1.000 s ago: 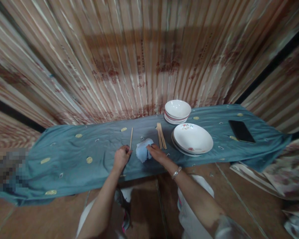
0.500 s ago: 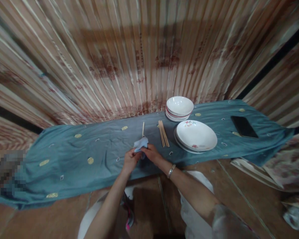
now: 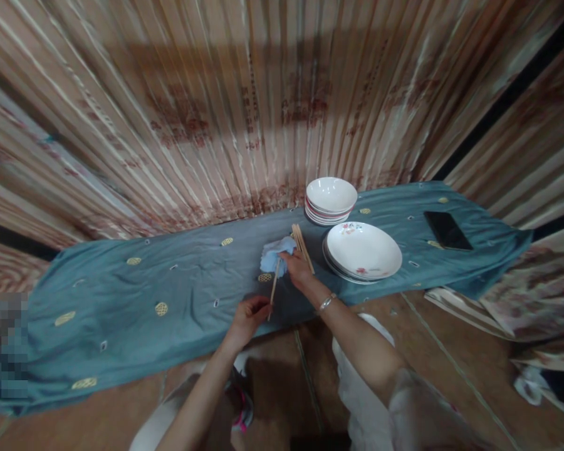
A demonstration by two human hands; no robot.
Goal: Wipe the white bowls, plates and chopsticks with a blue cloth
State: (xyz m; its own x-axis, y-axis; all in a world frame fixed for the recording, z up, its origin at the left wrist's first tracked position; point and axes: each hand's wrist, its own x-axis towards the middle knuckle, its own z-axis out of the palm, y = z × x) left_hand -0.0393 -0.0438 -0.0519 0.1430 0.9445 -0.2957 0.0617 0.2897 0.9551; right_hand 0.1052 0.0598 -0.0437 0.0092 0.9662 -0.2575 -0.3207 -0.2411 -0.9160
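My left hand (image 3: 249, 318) pinches the lower end of a wooden chopstick (image 3: 274, 288) near the front edge of the table. Around the chopstick's far end, a light blue cloth (image 3: 272, 255) is held by my right hand (image 3: 297, 268), its fingers closed on the fabric. The cloth hides that end of the stick. Just beside my right hand lie several more chopsticks (image 3: 298, 237) in a bundle, partly covered by the hand. To their right stands a stack of white plates (image 3: 364, 250) with a floral pattern, and behind it a stack of white bowls (image 3: 331, 195).
A blue-green patterned cloth (image 3: 192, 275) covers the long table. Toward its right end lies a flat black phone or tablet (image 3: 448, 230). A pleated curtain (image 3: 216, 125) hangs close behind the table. The tiled floor (image 3: 418, 351) shows in front.
My hands have moved apart: the left has drawn back to the chopstick's near end, the right has gone forward with the cloth. More of the chopstick shows between them. The view has shifted slightly.
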